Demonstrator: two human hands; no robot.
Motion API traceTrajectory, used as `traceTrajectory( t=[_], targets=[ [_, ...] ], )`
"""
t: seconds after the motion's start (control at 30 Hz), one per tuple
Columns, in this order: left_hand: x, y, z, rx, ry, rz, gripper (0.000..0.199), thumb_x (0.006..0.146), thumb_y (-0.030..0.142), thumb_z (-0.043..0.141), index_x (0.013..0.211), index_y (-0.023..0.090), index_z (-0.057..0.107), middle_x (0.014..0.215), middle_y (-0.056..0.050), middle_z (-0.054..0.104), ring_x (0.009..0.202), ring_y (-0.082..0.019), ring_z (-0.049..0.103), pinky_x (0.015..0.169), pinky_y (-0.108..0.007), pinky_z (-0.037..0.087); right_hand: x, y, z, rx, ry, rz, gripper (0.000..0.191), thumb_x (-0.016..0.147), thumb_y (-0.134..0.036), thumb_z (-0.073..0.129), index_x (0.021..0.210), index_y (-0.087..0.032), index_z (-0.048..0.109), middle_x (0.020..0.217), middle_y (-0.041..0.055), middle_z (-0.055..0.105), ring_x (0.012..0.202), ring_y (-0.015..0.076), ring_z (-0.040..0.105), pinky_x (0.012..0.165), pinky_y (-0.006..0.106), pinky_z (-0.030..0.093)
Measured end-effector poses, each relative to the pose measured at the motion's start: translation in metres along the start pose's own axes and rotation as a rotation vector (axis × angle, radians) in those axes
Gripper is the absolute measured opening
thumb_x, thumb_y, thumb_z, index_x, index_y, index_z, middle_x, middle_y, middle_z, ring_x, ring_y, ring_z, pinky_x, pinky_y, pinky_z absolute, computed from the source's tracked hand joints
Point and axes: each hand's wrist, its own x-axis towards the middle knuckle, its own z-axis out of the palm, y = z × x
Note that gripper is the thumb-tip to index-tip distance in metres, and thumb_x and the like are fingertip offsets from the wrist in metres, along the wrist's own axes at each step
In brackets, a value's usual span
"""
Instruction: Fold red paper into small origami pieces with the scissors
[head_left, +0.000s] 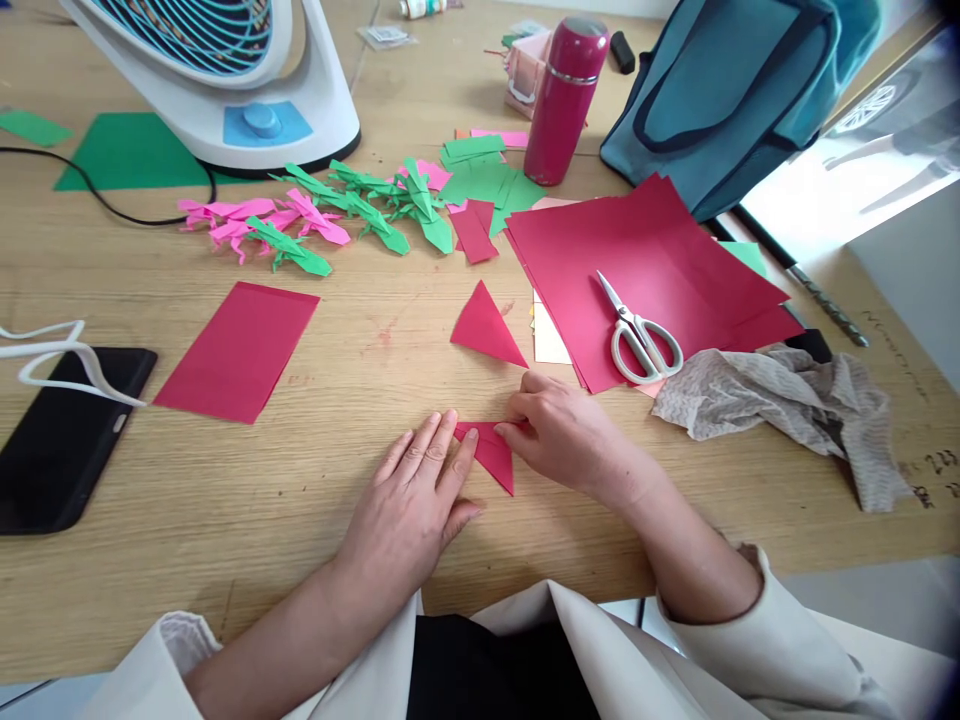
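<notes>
A small folded piece of red paper (496, 458) lies on the wooden table between my hands, one pointed corner toward me. My left hand (412, 500) rests flat with fingers stretched out, its fingertips on the paper's left end. At the right end, my right hand (566, 435) is closed, thumb and curled fingers pressing on the paper's edge; part of the paper is hidden under them. Just beyond sits a red paper triangle (487, 328). Further left is a red paper rectangle (240, 350).
White-handled scissors (637, 335) lie on large red sheets (555, 250) at right, near a crumpled cloth (780, 400). Green and pink folded paper figures (375, 215), a fan (292, 130), a red flask (566, 100) and a blue bag (720, 110) stand behind. A phone (67, 450) is left.
</notes>
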Motion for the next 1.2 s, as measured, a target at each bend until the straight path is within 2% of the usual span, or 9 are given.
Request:
traceTrajectory(
  t=[0.17,0.27,0.37,0.5,0.83,1.03,1.2],
  targets=[
    [0.003,0.004,-0.006,0.014,-0.025,-0.031,0.059,0.094,0.047,0.050,0.141,0.011,0.050,0.150,-0.019,0.043,0.138,-0.036,0.042,0.109,-0.051,0.039,0.000,0.001,0.000,-0.003,0.013,-0.001,0.023,0.090,-0.026,0.055,0.074,-0.015,0.066,0.089,0.0086,0.063,0.077,0.0170,0.060,0.070,0.028,0.042],
    [0.004,0.006,-0.008,-0.012,-0.043,0.006,0.059,0.095,0.041,0.051,0.144,0.010,0.044,0.152,-0.016,0.041,0.142,-0.032,0.037,0.113,-0.047,0.037,-0.001,0.001,0.000,-0.012,0.017,0.013,0.023,0.090,-0.027,0.056,0.075,-0.015,0.067,0.090,0.0091,0.063,0.078,0.0172,0.061,0.068,0.028,0.041],
    [0.003,0.004,-0.003,-0.029,-0.036,0.063,0.060,0.095,0.035,0.052,0.146,0.005,0.040,0.152,-0.018,0.041,0.140,-0.029,0.040,0.111,-0.040,0.041,-0.002,0.001,-0.001,-0.010,0.018,0.020,0.023,0.090,-0.028,0.055,0.076,-0.015,0.068,0.091,0.0095,0.064,0.080,0.0180,0.062,0.066,0.027,0.040],
    [0.003,0.003,0.002,-0.001,-0.007,0.101,0.061,0.094,0.038,0.052,0.142,0.002,0.043,0.150,-0.023,0.043,0.137,-0.031,0.044,0.108,-0.041,0.043,-0.001,0.003,-0.002,0.002,0.028,0.022,0.023,0.089,-0.027,0.055,0.074,-0.015,0.066,0.090,0.0092,0.064,0.078,0.0175,0.062,0.067,0.027,0.041],
    [0.007,0.006,-0.002,0.037,-0.002,0.089,0.064,0.089,0.049,0.058,0.140,0.011,0.051,0.149,-0.021,0.045,0.136,-0.032,0.046,0.108,-0.040,0.043,0.001,0.011,-0.005,0.065,0.018,0.007,0.022,0.089,-0.023,0.055,0.069,-0.015,0.062,0.084,0.0085,0.062,0.082,0.0176,0.060,0.072,0.026,0.041],
    [0.012,0.014,-0.006,0.066,-0.052,0.059,0.078,0.078,0.062,0.063,0.142,0.019,0.050,0.146,-0.026,0.046,0.133,-0.038,0.049,0.104,-0.045,0.047,-0.008,0.019,-0.009,0.160,0.100,0.028,0.016,0.089,-0.021,0.057,0.073,-0.015,0.058,0.081,0.0045,0.058,0.073,0.0138,0.056,0.069,0.025,0.039],
    [0.015,0.019,-0.011,0.058,-0.096,0.024,0.084,0.074,0.064,0.065,0.142,0.018,0.050,0.146,-0.027,0.045,0.134,-0.039,0.047,0.104,-0.047,0.046,-0.031,0.017,-0.003,0.276,0.218,0.021,0.010,0.092,-0.017,0.054,0.083,-0.016,0.059,0.087,0.0032,0.057,0.071,0.0118,0.055,0.067,0.024,0.039]
  ],
)
